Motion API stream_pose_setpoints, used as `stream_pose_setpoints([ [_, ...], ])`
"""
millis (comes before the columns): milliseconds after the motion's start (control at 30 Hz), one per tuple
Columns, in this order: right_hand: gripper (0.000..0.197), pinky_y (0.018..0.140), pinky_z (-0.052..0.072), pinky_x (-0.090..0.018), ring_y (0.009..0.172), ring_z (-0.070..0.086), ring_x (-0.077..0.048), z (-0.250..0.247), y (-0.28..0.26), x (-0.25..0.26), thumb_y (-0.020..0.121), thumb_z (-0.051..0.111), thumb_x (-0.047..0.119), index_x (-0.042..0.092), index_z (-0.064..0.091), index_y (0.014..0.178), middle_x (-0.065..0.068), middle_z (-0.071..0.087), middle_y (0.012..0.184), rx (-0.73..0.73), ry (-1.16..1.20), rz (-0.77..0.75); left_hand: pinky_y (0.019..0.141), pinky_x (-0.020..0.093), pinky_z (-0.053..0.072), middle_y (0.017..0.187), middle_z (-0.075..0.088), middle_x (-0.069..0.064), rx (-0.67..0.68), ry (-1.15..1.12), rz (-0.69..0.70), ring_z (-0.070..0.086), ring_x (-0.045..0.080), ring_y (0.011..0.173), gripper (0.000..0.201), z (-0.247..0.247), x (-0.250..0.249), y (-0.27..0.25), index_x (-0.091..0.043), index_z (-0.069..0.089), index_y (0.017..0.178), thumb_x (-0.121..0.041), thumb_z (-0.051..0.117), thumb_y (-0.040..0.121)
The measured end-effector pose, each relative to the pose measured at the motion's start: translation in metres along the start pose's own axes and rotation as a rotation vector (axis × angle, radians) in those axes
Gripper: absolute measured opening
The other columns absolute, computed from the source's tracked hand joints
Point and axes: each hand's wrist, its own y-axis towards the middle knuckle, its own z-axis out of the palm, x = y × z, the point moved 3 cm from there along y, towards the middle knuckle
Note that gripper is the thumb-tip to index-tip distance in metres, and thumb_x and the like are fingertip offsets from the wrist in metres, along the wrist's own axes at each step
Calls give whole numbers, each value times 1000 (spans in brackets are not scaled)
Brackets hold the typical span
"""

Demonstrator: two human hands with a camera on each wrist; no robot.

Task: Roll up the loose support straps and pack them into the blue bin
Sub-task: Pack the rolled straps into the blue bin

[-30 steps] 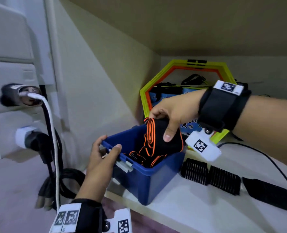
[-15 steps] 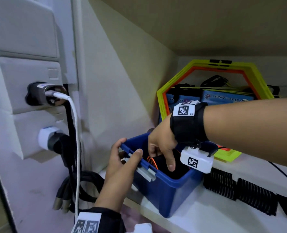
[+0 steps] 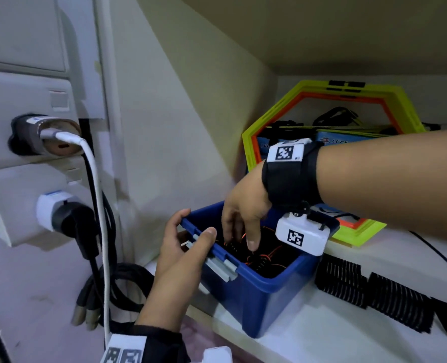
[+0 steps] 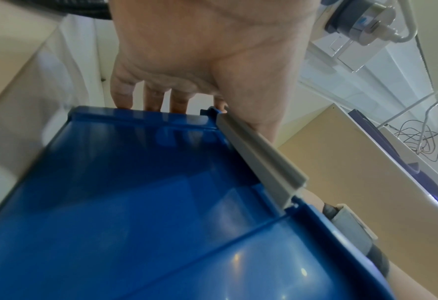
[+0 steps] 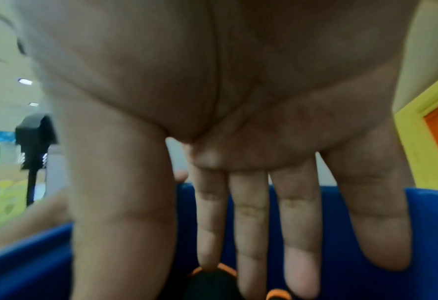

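Here, one blue bin point(image 3: 256, 297) gripped by left hand point(image 3: 183, 258), right hand point(image 3: 246, 205) fingers straight, empty, over black-orange straps point(image 3: 267, 258).

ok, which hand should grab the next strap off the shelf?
Right. The right hand hangs open over the blue bin, holding nothing, and the black strap lies on its side. The left hand grips the bin's rim.

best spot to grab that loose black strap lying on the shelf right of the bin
Probably the near end of the black strap, beside the blue bin, pinched from above: it lies flat and stretched out on the shelf, so rolling can start from that free end.
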Motion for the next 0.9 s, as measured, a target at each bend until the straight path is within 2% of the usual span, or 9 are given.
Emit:
stream_pose_setpoints([
  [133,46,95,52,-43,112,67,-21,-17,-31,-29,81,79,8,19,63,123,-1,73,117,-130,145,17,89,40,56,109,69,7,-4,-10,-15,73,18,89,45,0,0,-1,-55,54,117,-40,77,81],
  [233,40,93,52,-46,103,69,-23,-18,-64,-62,81,77,4,11,63,118,-11,72,116,-238,232,74,84,34,55,107,69,7,-10,-23,-11,73,17,88,43,2,-1,-2,-50,55,120,-31,74,87],
  [300,29,88,54,-44,93,68,-21,-13,-84,-86,82,77,6,9,64,108,-18,73,106,-286,275,112,75,27,54,101,68,5,-19,-25,-2,71,11,80,42,2,-3,-1,-44,55,124,-25,71,90],
  [400,18,76,55,-37,76,69,-15,7,-110,-126,85,75,7,6,63,98,-7,74,81,-342,330,173,65,25,51,92,65,4,-28,-30,-4,68,8,70,43,3,-4,1,-37,53,129,-21,68,92],
  [467,17,70,55,-33,73,69,-13,30,-119,-154,86,74,6,5,65,99,-4,73,78,-367,329,248,67,29,49,95,65,7,-27,-25,-10,66,11,72,43,4,-4,1,-37,52,130,-21,66,93],
  [667,40,62,55,-24,88,65,-15,117,-96,-185,79,81,30,16,68,113,-4,71,107,-246,288,403,71,30,46,102,65,8,-21,-16,-5,64,14,82,46,8,-8,-4,-35,47,138,-21,63,96],
  [733,51,52,47,-15,84,62,-17,132,-90,-179,78,80,36,13,65,122,-2,68,105,-215,163,436,70,30,45,103,65,9,-21,-11,-8,64,14,83,46,9,-9,-4,-36,47,138,-22,62,96],
  [833,67,52,41,-18,104,66,-26,148,-84,-178,76,82,39,8,61,131,-10,66,122,-131,59,517,68,29,44,98,65,5,-27,-10,-14,62,10,80,46,12,-11,-5,-35,47,139,-21,60,97],
  [900,73,47,44,-18,94,65,-25,157,-83,-178,73,84,40,6,59,133,-10,66,125,-69,69,550,67,29,44,94,65,1,-31,-8,-16,61,9,78,46,12,-12,-5,-35,46,139,-21,60,98],
])
